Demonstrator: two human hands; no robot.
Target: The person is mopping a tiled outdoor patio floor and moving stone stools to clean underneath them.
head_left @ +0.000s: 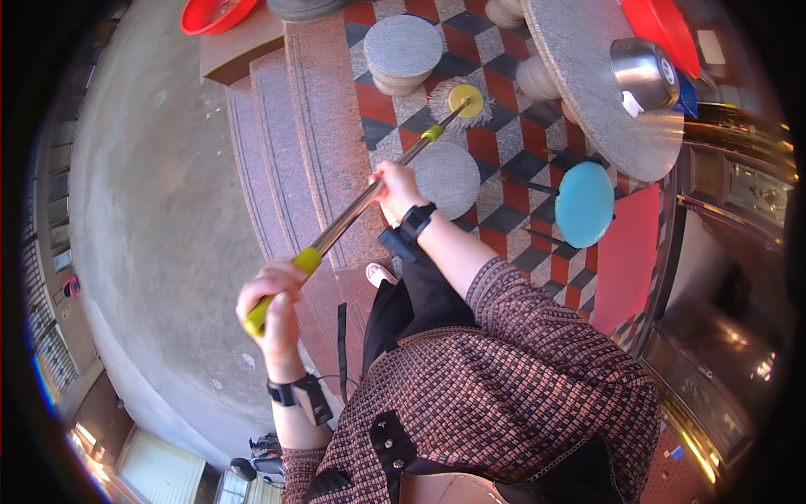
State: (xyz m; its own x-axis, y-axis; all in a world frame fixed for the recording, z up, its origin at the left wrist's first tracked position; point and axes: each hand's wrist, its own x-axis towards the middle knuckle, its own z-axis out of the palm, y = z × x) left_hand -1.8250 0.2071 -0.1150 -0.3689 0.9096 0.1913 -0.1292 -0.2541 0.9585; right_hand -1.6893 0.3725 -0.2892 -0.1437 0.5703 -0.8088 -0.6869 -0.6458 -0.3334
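Observation:
A mop with a telescopic metal pole [349, 217] slants across the picture. My left hand [275, 305] is wrapped around its yellow-green end grip [307, 259]. Farther down the pole, my right hand [395, 189] holds the bare metal. The round mop head [465, 102], a yellow disc ringed with grey strands, rests on the patterned tile floor [526, 162]. It lies between two round stone stools, the far one [403, 47] and the near one [446, 179]. My right forearm covers part of the near stool's edge.
Stone steps [315, 145] drop leftward to a concrete yard [164, 220]. On the right stand a stone table [585, 82] with a metal pot [643, 75] and red basin [667, 31], and a blue folding stool [585, 205]. A red mat [626, 258] lies beyond it.

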